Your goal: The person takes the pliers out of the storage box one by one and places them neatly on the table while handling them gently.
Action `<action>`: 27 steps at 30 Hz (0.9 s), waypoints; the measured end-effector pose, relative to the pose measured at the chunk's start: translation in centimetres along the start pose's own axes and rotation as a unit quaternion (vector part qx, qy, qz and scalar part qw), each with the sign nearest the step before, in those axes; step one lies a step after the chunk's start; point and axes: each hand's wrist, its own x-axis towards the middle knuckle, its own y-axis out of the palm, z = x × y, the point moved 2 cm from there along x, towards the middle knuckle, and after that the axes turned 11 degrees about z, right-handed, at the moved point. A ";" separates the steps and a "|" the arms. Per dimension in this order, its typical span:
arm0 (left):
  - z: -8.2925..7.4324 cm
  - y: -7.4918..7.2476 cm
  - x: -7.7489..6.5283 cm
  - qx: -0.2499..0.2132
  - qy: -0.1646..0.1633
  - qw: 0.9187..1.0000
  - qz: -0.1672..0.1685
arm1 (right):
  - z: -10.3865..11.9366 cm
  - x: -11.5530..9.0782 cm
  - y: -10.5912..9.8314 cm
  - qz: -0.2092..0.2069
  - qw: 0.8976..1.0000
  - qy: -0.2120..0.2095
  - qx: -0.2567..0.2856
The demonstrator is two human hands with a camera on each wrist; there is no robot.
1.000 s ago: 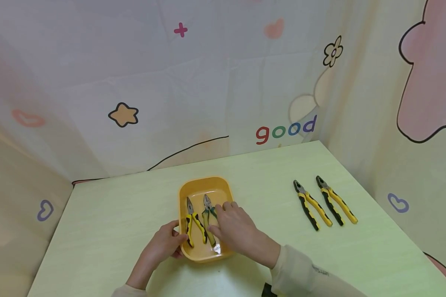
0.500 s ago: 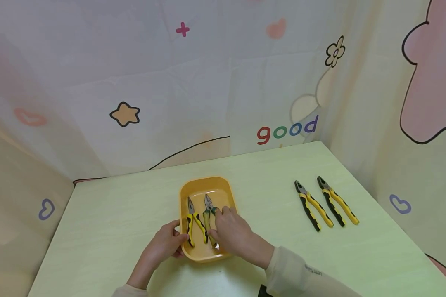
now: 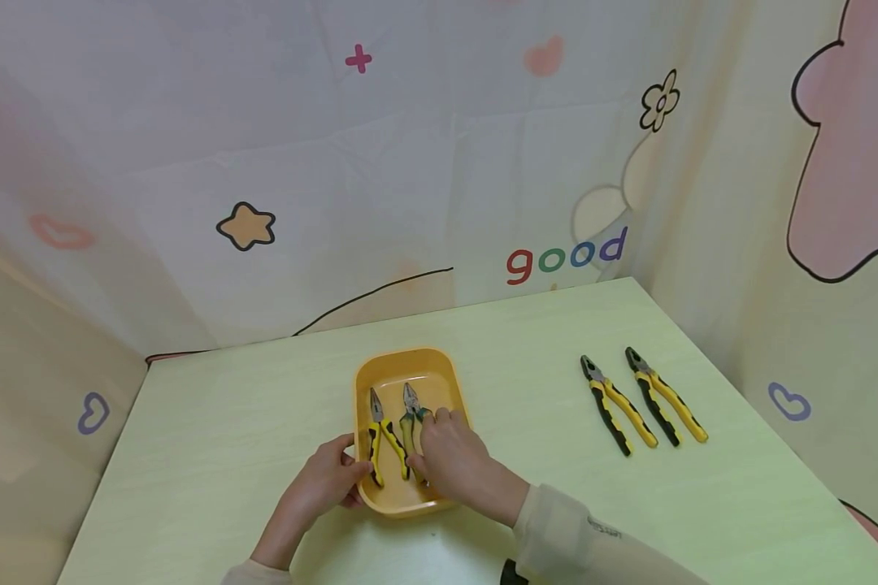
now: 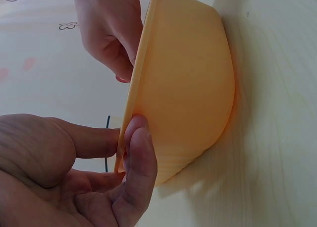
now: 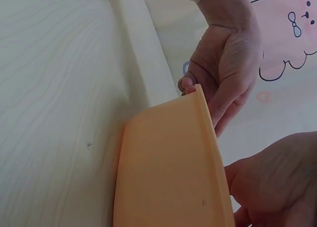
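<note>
In the head view, the right hand (image 3: pixel 454 455) has its grip narrow, fingers curled and thumb bent in at the handles of the green-handled pliers (image 3: pixel 408 429), which it seems to pinch; the fingertips are partly covered. Those pliers lie just left of that grip, inside the yellow tray (image 3: pixel 406 362), long axis running away from the person, metal nose beyond the grip, handle ends on its near side. The left hand (image 3: pixel 325 478) grips the left rim of the yellow tray, leaving the right hand clearly nearer the green-handled pliers. The long-nose pliers (image 3: pixel 377 416) lie between the two grips, roughly parallel to them. On the bench (image 3: pixel 527 349), well right of the right grip, lie the dark-nosed pliers (image 3: pixel 600 385) and a matching second pair (image 3: pixel 647 377).

In the left wrist view, the left grip pinches the rim from both sides; beyond it the right hand dips behind the wall, which hides the pliers.

In the right wrist view, the wall hides them too, the right hand reaching over the rim and the left hand gripping farther off
</note>
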 end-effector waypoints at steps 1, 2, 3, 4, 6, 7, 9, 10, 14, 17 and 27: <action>0.0 0.0 0.0 0.000 0.000 1.000 0.000 | 0.0 0.1 0.1 0.002 1.000 0.002 0.001; 0.0 0.0 0.0 0.000 0.001 1.000 0.000 | 0.1 0.2 0.2 0.005 1.000 0.005 0.001; 0.0 0.0 0.0 0.000 0.001 1.000 0.000 | 0.1 0.2 0.3 0.008 1.000 0.007 0.000; 0.0 0.0 0.0 -0.001 0.002 1.000 0.000 | 0.2 0.3 0.4 0.012 1.000 0.010 -0.002; 0.0 -0.1 0.0 -0.001 0.002 1.000 0.000 | 0.3 0.5 0.6 0.022 1.000 0.017 -0.002; 0.0 -0.1 0.0 0.000 0.002 1.000 0.000 | 0.3 0.6 0.6 0.028 0.999 0.021 -0.001; 0.1 -0.1 0.1 0.000 0.003 1.000 0.000 | 0.4 0.8 0.8 0.035 0.999 0.027 -0.002; 0.1 -0.1 0.1 0.001 0.002 1.000 -0.001 | 0.5 0.9 0.8 0.039 0.999 0.030 -0.003; 0.1 -0.1 0.1 0.003 0.003 1.000 0.000 | 0.5 1.1 1.2 0.049 0.998 0.037 -0.004; 0.1 0.0 0.1 0.004 0.005 1.000 0.001 | 0.5 1.3 1.5 0.056 0.998 0.042 0.002; 0.0 -0.1 0.2 0.016 0.000 1.000 0.004 | 0.5 1.7 2.1 0.074 0.996 0.048 0.019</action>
